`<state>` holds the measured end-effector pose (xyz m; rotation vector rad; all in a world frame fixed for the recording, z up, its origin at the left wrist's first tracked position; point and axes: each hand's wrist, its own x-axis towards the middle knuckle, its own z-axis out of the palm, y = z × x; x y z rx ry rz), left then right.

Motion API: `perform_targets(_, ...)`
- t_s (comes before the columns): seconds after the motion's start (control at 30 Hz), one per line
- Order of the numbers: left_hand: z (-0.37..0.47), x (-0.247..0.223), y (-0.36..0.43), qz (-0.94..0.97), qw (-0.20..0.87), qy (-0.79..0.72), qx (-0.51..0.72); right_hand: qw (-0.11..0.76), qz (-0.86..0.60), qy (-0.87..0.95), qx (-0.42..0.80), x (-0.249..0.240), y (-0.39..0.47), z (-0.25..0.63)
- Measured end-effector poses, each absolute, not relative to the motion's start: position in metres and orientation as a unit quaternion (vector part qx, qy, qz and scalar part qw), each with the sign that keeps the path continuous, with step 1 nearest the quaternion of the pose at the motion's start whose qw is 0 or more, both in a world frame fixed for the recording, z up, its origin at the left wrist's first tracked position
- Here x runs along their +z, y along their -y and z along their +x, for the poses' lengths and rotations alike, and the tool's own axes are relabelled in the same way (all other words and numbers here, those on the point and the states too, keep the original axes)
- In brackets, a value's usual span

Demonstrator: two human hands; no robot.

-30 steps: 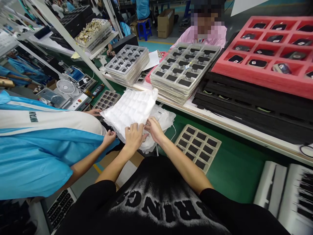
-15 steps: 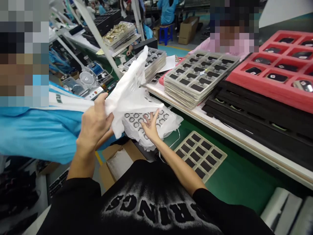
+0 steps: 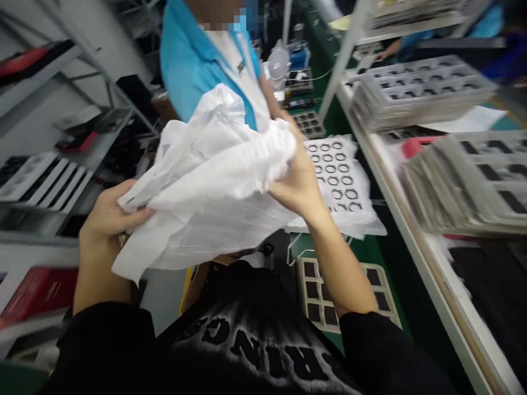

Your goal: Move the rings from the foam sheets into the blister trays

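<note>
Head view: white plastic sheeting (image 3: pixel 206 181), crumpled and thin, spans the space between my hands, raised in front of my chest. Left hand (image 3: pixel 111 216) at its lower left corner, fingers closed, pinching the edge between thumb and fingers. Right hand (image 3: pixel 300 178) at the opposite end, thumb below, bunched folds gripped in the palm. Just beyond the right hand, a white tray (image 3: pixel 325 189) with rows of dark rings lies on the green tabletop (image 3: pixel 374 249), loose white wrapping (image 3: pixel 373 222) around its edge. Nearer my body, a beige compartment tray (image 3: pixel 303 285) with dark rectangular inserts; my right forearm crosses over it and covers its middle. On the raised shelf (image 3: pixel 442 296) to the right, two stacks of clear trays (image 3: pixel 424 90) (image 3: pixel 469 192), a sheet of paper (image 3: pixel 467 119) between them. Past the sheeting, a person in a blue jacket (image 3: pixel 187 60), standing close; the sheeting overlaps the jacket's lower part. Small fan (image 3: pixel 278 63) beyond that person's arm. Metal racks (image 3: pixel 105 151) off to the left, a red box (image 3: pixel 41 291) low down. Under the sheeting, a cardboard box (image 3: pixel 197 285), mostly hidden by it and my shirt. My right fingertips are lost in the folds; the ring tray's near left part sits behind my hand and wrist. Left-side racks blurred, their small contents hard to make out. Right-hand tray stack cut off by the frame.
</note>
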<state>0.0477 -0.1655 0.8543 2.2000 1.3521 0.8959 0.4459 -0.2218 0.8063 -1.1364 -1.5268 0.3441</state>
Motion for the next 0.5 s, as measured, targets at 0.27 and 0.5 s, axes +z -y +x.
perform_targets(0.27,-0.053,0.766,0.164,0.66,0.436,-0.579,0.198,0.439,-0.444,0.733,0.27,0.726,0.116,0.321)
perform_targets(0.5,-0.093,0.721,0.137,0.555,0.363,-0.709,0.239,0.366,-0.508,0.762,0.168,0.694,0.072,0.257)
